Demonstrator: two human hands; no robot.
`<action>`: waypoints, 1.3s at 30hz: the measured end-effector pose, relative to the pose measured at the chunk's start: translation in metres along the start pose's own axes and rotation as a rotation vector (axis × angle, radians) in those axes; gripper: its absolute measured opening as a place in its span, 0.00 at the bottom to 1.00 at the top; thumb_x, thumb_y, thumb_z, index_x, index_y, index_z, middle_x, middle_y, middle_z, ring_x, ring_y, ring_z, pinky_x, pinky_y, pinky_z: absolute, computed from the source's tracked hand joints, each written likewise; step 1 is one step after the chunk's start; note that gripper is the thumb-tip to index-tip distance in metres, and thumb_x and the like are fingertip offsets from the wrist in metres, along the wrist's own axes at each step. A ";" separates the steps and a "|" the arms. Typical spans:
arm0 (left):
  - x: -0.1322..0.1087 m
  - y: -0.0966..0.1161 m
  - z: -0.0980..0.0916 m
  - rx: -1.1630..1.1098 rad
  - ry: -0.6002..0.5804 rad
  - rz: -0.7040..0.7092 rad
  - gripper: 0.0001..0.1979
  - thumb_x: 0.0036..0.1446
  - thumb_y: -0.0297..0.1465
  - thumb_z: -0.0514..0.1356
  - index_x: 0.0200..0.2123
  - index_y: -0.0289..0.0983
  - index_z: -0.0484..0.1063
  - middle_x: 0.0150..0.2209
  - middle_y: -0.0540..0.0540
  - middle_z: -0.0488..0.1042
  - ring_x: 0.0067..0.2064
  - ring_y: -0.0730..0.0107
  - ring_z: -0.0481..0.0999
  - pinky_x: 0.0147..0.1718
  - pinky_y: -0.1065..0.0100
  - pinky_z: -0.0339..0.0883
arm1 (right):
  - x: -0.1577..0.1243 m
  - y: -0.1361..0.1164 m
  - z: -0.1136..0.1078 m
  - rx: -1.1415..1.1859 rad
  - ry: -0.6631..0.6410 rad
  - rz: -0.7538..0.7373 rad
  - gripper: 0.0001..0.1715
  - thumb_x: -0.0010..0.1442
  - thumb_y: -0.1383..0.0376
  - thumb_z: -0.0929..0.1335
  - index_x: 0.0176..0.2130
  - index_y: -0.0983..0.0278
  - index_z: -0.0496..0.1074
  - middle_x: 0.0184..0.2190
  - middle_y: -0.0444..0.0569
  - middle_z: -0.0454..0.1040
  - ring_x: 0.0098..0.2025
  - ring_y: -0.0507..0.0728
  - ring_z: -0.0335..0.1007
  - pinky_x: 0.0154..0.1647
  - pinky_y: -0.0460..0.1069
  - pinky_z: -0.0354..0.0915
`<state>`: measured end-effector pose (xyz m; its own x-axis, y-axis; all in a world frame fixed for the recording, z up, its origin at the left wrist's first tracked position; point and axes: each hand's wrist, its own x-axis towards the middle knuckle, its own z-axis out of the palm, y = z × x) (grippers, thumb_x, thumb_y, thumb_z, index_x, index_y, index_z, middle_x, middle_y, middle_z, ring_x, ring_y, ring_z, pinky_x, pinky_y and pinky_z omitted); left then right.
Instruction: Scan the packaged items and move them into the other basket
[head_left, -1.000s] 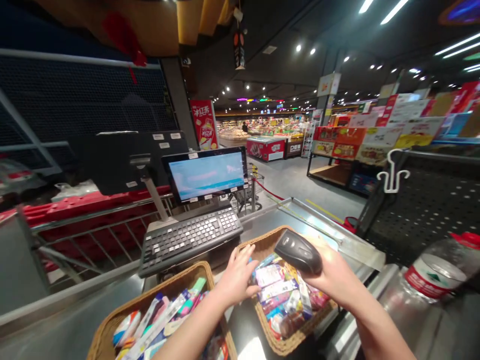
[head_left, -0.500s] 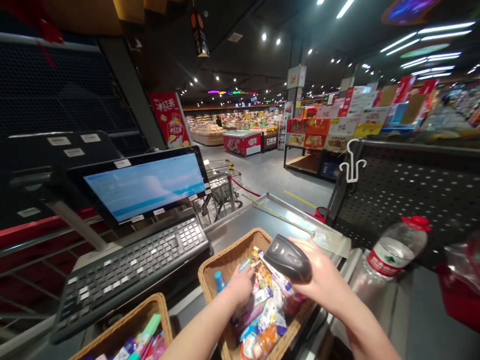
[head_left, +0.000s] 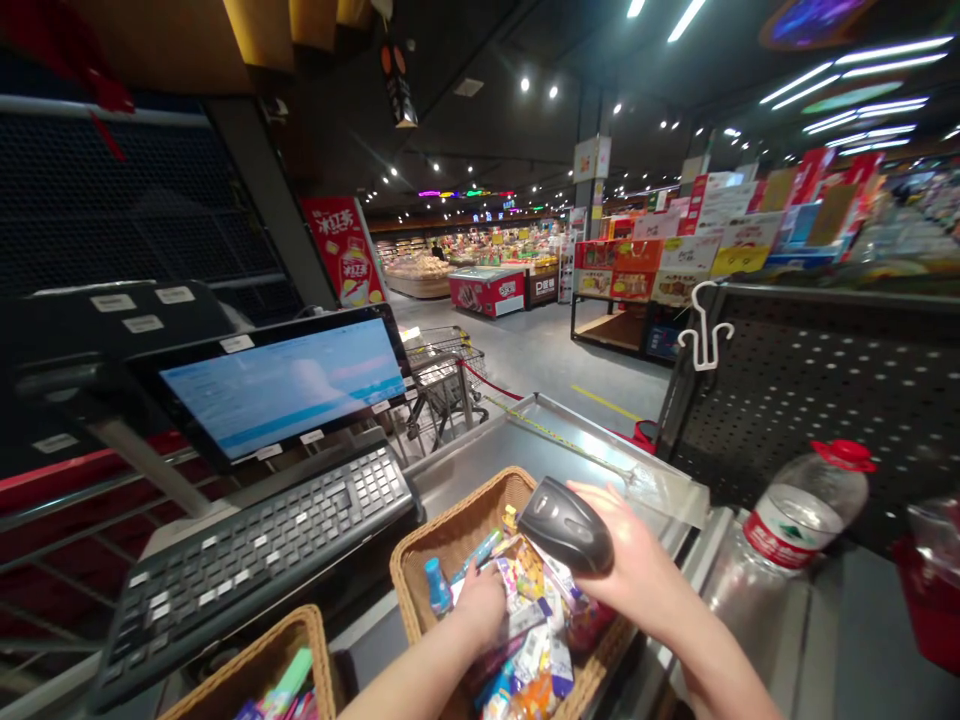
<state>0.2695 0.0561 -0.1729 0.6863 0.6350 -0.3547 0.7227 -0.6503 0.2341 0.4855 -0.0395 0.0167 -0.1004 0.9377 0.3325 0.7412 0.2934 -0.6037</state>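
Note:
My right hand (head_left: 637, 570) is closed round a dark handheld barcode scanner (head_left: 566, 524), held above a wicker basket (head_left: 450, 532) full of small colourful packets (head_left: 536, 640). My left hand (head_left: 480, 605) reaches down into that basket, fingers curled among the packets; what it grips is hidden. A second wicker basket (head_left: 259, 675) with more packets sits at the lower left, cut by the frame edge.
A keyboard (head_left: 247, 560) and a lit checkout screen (head_left: 281, 385) stand to the left on the steel counter (head_left: 525, 440). A water bottle with a red cap (head_left: 795, 520) stands at the right beside a black perforated panel (head_left: 817, 390). Shopping carts (head_left: 442, 375) and store aisles lie beyond.
The view swung right and dropped, pushing the left basket mostly out of view. My left hand sank deeper into the right basket. The scanner stayed in my right hand, above the packets.

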 end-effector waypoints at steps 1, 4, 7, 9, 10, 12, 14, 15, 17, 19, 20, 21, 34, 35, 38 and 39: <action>-0.003 0.001 -0.005 0.002 0.017 -0.010 0.20 0.46 0.32 0.61 0.45 0.38 0.79 0.50 0.34 0.77 0.59 0.39 0.69 0.65 0.36 0.42 | 0.000 0.000 0.000 0.003 0.004 0.004 0.27 0.48 0.67 0.71 0.50 0.63 0.74 0.52 0.58 0.77 0.64 0.71 0.64 0.70 0.72 0.42; -0.014 0.002 -0.023 -0.012 0.098 -0.053 0.13 0.48 0.31 0.59 0.37 0.40 0.80 0.49 0.38 0.78 0.56 0.47 0.72 0.66 0.38 0.43 | -0.001 -0.001 -0.002 0.007 0.008 0.021 0.28 0.49 0.66 0.71 0.51 0.63 0.74 0.52 0.58 0.77 0.64 0.71 0.64 0.70 0.72 0.42; -0.030 -0.001 -0.048 -0.025 0.216 -0.082 0.12 0.50 0.29 0.58 0.36 0.42 0.79 0.58 0.43 0.73 0.63 0.50 0.66 0.67 0.38 0.39 | -0.001 -0.005 -0.002 -0.001 0.001 0.030 0.27 0.51 0.64 0.71 0.52 0.62 0.74 0.54 0.58 0.76 0.64 0.71 0.64 0.70 0.73 0.42; -0.044 -0.006 -0.067 -0.028 0.308 -0.108 0.11 0.51 0.29 0.58 0.36 0.43 0.79 0.61 0.45 0.70 0.67 0.50 0.61 0.67 0.37 0.36 | 0.000 -0.008 0.000 -0.005 0.013 0.021 0.27 0.52 0.62 0.71 0.52 0.62 0.74 0.56 0.58 0.75 0.63 0.71 0.64 0.69 0.73 0.45; -0.051 -0.008 -0.077 -0.028 0.360 -0.123 0.10 0.52 0.29 0.58 0.35 0.42 0.78 0.61 0.45 0.70 0.67 0.50 0.60 0.67 0.37 0.36 | 0.001 -0.010 0.001 -0.006 0.023 0.014 0.28 0.52 0.62 0.71 0.53 0.62 0.73 0.56 0.59 0.75 0.63 0.71 0.65 0.69 0.73 0.46; -0.068 -0.014 -0.096 -0.024 0.483 -0.141 0.07 0.53 0.27 0.59 0.32 0.42 0.78 0.60 0.45 0.72 0.66 0.50 0.62 0.66 0.35 0.39 | 0.002 -0.014 0.005 -0.015 0.036 -0.012 0.29 0.52 0.63 0.71 0.54 0.63 0.73 0.56 0.59 0.75 0.63 0.71 0.65 0.68 0.72 0.49; -0.086 -0.020 -0.114 -0.009 0.579 -0.140 0.08 0.55 0.26 0.59 0.32 0.41 0.78 0.60 0.44 0.72 0.66 0.49 0.62 0.65 0.33 0.41 | 0.003 -0.018 0.010 -0.028 0.040 -0.042 0.30 0.51 0.64 0.71 0.54 0.63 0.73 0.56 0.59 0.75 0.63 0.71 0.65 0.68 0.72 0.49; -0.095 -0.023 -0.122 0.005 0.611 -0.142 0.08 0.56 0.26 0.59 0.32 0.41 0.78 0.60 0.44 0.72 0.67 0.49 0.61 0.64 0.32 0.41 | 0.004 -0.020 0.012 -0.034 0.039 -0.059 0.30 0.50 0.64 0.70 0.54 0.63 0.73 0.56 0.59 0.75 0.63 0.71 0.65 0.68 0.73 0.49; -0.113 -0.028 -0.136 0.034 0.651 -0.159 0.08 0.58 0.26 0.58 0.31 0.40 0.77 0.61 0.43 0.71 0.68 0.47 0.60 0.64 0.30 0.41 | 0.006 -0.024 0.017 -0.040 0.034 -0.090 0.31 0.50 0.64 0.70 0.54 0.63 0.72 0.57 0.59 0.74 0.64 0.72 0.64 0.68 0.74 0.47; -0.130 -0.031 -0.146 0.058 0.662 -0.182 0.10 0.60 0.26 0.56 0.29 0.38 0.76 0.62 0.43 0.70 0.68 0.46 0.57 0.64 0.29 0.39 | 0.007 -0.031 0.021 -0.037 0.028 -0.118 0.31 0.50 0.64 0.70 0.55 0.63 0.72 0.57 0.58 0.74 0.64 0.73 0.63 0.68 0.75 0.47; -0.138 -0.033 -0.150 0.067 0.671 -0.188 0.11 0.62 0.27 0.55 0.29 0.38 0.75 0.62 0.43 0.70 0.69 0.46 0.56 0.64 0.29 0.39 | 0.008 -0.035 0.022 -0.037 0.023 -0.134 0.31 0.50 0.64 0.70 0.55 0.62 0.72 0.57 0.58 0.74 0.65 0.72 0.62 0.68 0.74 0.46; -0.145 -0.034 -0.153 0.076 0.687 -0.190 0.12 0.63 0.27 0.54 0.30 0.38 0.75 0.62 0.43 0.70 0.69 0.46 0.56 0.64 0.28 0.39 | 0.009 -0.040 0.024 -0.039 0.017 -0.148 0.31 0.50 0.64 0.70 0.55 0.62 0.72 0.57 0.58 0.74 0.65 0.72 0.62 0.68 0.74 0.46; -0.223 -0.061 -0.157 0.294 0.811 -0.265 0.14 0.66 0.28 0.49 0.29 0.36 0.69 0.69 0.37 0.58 0.73 0.43 0.43 0.63 0.28 0.41 | 0.020 -0.111 0.047 -0.056 -0.084 -0.255 0.35 0.44 0.71 0.67 0.53 0.60 0.74 0.55 0.54 0.74 0.66 0.73 0.58 0.69 0.75 0.40; -0.229 -0.063 -0.156 0.273 0.797 -0.275 0.14 0.66 0.28 0.49 0.29 0.36 0.69 0.69 0.38 0.57 0.73 0.43 0.42 0.63 0.28 0.41 | 0.020 -0.116 0.048 -0.054 -0.096 -0.260 0.34 0.44 0.71 0.66 0.52 0.60 0.74 0.55 0.54 0.74 0.66 0.73 0.58 0.69 0.75 0.40; -0.247 -0.070 -0.155 0.206 0.767 -0.312 0.14 0.66 0.29 0.49 0.29 0.36 0.68 0.70 0.39 0.55 0.73 0.45 0.39 0.63 0.29 0.40 | 0.021 -0.130 0.054 -0.045 -0.123 -0.275 0.33 0.44 0.70 0.66 0.52 0.59 0.75 0.55 0.54 0.74 0.67 0.73 0.58 0.69 0.75 0.40; -0.253 -0.072 -0.154 0.191 0.763 -0.323 0.14 0.67 0.29 0.49 0.30 0.36 0.68 0.70 0.39 0.55 0.73 0.45 0.39 0.64 0.29 0.40 | 0.021 -0.134 0.056 -0.042 -0.129 -0.281 0.33 0.44 0.70 0.67 0.51 0.59 0.75 0.55 0.54 0.74 0.67 0.73 0.58 0.69 0.75 0.40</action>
<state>0.0567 0.0069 0.0396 0.3656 0.8643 0.3454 0.9135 -0.4044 0.0450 0.3464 -0.0492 0.0637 -0.3867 0.8378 0.3853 0.6991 0.5388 -0.4700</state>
